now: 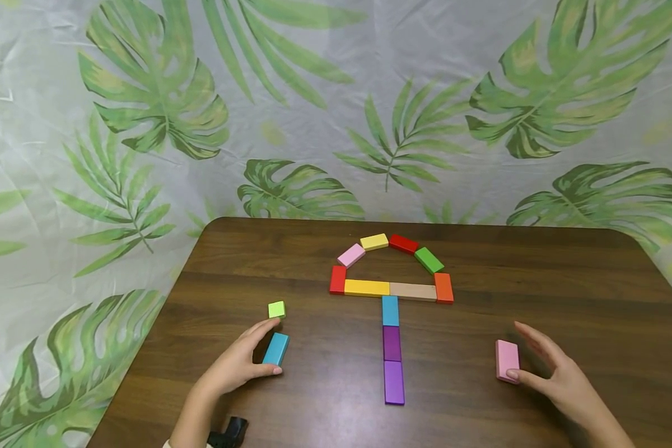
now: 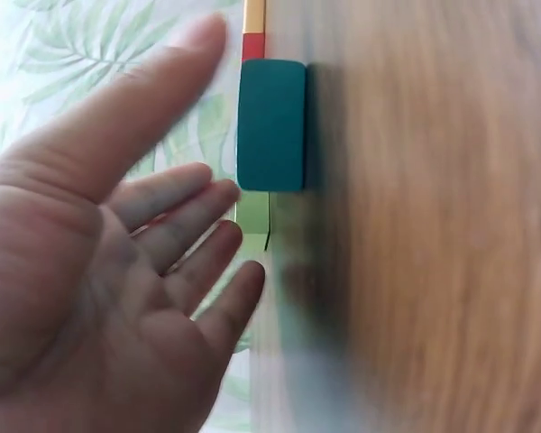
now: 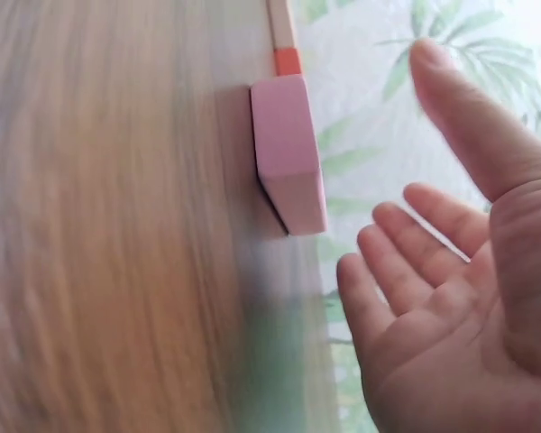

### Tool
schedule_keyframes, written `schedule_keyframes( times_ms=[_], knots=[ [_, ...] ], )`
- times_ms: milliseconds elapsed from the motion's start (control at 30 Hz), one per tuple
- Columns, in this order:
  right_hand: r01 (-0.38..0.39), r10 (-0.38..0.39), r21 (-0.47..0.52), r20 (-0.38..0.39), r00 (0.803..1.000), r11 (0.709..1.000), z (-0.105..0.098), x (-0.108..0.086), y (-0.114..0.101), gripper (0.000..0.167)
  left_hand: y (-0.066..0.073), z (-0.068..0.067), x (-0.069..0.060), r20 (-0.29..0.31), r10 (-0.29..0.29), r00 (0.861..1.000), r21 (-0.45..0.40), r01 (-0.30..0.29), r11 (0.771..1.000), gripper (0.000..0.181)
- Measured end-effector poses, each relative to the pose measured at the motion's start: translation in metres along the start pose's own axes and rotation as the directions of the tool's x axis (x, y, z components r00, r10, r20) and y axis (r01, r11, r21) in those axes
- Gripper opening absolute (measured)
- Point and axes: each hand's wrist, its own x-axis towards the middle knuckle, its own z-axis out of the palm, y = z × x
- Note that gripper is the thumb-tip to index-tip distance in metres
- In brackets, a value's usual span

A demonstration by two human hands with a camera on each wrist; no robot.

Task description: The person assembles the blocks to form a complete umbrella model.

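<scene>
My left hand is around a blue block lying on the table, thumb and fingers spread apart on either side of it. In the left wrist view a gap shows between the hand and the blue block. Just beyond the fingertips sits a small lime-green block. On the right, a pink block lies flat, with my right hand beside it, fingers extended. The right wrist view shows the pink block apart from that hand's fingers and thumb.
Colored blocks form a half-round outline with a yellow block and a tan block along its base. A stem of a blue block and two purple blocks runs down from it. A black object lies near the left forearm.
</scene>
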Motion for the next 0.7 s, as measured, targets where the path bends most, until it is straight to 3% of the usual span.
schedule_keyframes(
  times_ms=[133,700],
  knots=[
    [-0.046,0.046,-0.014,0.021,0.999,0.999,0.002,-0.003,0.003,0.080,-0.003,0.002,0.000,0.028,0.004,1.000,0.023,-0.005,1.000,0.085],
    [-0.065,0.068,-0.041,0.068,0.995,0.997,0.004,-0.008,0.014,0.074,-0.011,0.004,-0.001,0.078,0.003,0.997,-0.005,-0.003,1.000,0.077]
  ],
)
